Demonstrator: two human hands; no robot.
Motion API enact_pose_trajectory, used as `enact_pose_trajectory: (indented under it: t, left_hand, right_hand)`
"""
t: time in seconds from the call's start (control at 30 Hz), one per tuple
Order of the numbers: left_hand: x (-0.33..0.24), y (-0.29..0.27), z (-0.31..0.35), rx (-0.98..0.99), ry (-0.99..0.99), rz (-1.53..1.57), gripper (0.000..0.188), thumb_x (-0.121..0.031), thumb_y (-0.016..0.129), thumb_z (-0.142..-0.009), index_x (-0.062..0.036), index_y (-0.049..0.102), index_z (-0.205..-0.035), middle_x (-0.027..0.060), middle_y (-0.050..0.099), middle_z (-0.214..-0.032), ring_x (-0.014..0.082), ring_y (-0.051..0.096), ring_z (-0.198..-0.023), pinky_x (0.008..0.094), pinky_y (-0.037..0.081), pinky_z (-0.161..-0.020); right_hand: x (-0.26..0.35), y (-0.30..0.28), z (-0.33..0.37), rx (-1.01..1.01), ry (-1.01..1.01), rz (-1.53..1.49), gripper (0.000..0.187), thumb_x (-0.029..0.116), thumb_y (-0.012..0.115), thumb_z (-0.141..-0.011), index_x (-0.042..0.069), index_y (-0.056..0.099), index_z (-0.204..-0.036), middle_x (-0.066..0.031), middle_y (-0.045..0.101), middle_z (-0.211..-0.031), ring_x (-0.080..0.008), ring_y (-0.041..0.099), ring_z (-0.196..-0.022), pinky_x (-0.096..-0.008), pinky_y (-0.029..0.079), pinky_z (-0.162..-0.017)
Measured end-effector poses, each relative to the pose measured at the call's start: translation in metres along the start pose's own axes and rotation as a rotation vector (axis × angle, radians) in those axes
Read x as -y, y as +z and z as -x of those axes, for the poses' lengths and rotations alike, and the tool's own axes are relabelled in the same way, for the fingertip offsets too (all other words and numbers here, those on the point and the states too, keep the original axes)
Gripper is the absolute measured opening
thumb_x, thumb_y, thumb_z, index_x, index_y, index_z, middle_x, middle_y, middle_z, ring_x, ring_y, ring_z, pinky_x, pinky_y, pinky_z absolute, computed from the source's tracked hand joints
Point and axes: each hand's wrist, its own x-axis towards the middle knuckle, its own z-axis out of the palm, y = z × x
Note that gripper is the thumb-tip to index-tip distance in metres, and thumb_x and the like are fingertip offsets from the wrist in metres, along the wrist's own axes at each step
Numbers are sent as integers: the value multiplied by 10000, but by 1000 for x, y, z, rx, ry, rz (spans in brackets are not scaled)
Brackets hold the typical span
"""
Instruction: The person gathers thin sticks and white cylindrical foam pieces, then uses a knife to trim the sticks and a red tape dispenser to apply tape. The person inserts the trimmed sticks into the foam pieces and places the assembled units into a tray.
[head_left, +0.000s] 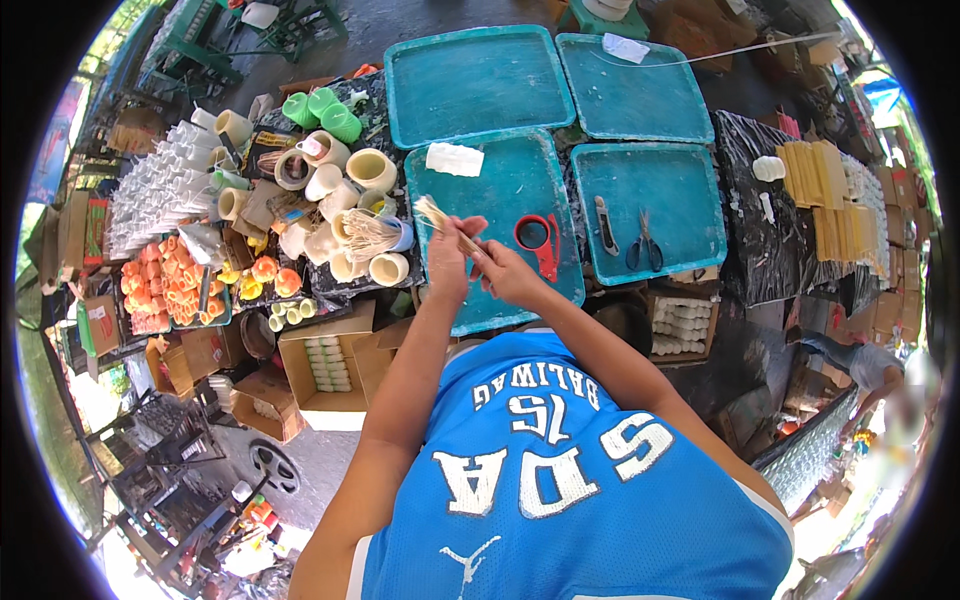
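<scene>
Over the near left teal tray (500, 150), my two hands are close together on a bundle of thin pale strands (431, 211). My left hand (452, 260) is closed round it, the loose ends fanning out above the fingers. My right hand (507, 274) pinches the bundle's lower end. Just right of my hands lies a red tape dispenser (549, 250). A folded white sheet (455, 160) rests near the tray's far side. In the right-hand tray are a utility knife (606, 226) and dark-handled scissors (645, 250). More strands (366, 232) stick out of a blue-rimmed cup (403, 236) at the left.
Cream cylinders (372, 170), green ribbed pieces (340, 122), orange pieces (165, 285) and white pieces (165, 190) crowd the left table. Two more teal trays (480, 80) lie beyond. Yellow sheets (815, 175) sit at right. Open cardboard boxes (325, 400) stand below. Another person (875, 370) is far right.
</scene>
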Motion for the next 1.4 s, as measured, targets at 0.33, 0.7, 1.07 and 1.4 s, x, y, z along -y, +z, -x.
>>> enact_pose_trajectory:
  t: [0.33,0.7,1.07,1.4]
  left_hand:
    - [-51,27,-4,71,100,311,245,-364,468,-1184,-161,536,-1066,-24,463,-821,130,488,-737,388,525,-812]
    - [-58,-5,-10,58,-19,346,249,-369,501,-1160,-136,552,-1087,-25,421,-791,122,379,-678,329,362,-680]
    - [-34,41,33,75,-85,352,202,-323,517,-1156,-126,551,-1183,10,560,-984,158,533,-847,363,459,-801]
    - [-42,34,39,239,-29,27,320,-434,464,-1172,-128,531,-1106,-25,411,-810,117,458,-701,297,436,-655]
  right_hand:
    - [8,-18,25,-152,-173,-118,240,249,629,-1110,26,718,-1096,-42,732,-872,-110,665,-733,-287,533,-691]
    - [74,-58,88,-134,-383,-215,214,170,664,-1079,-7,759,-1008,-27,717,-859,-85,655,-790,-256,514,-727]
    - [75,-16,74,-415,-524,467,163,172,724,-984,18,777,-978,-135,719,-778,-265,689,-675,-392,506,-624]
    - [76,-36,88,-330,-474,709,234,264,750,-970,57,764,-1077,-174,755,-1022,-357,735,-954,-473,564,-820]
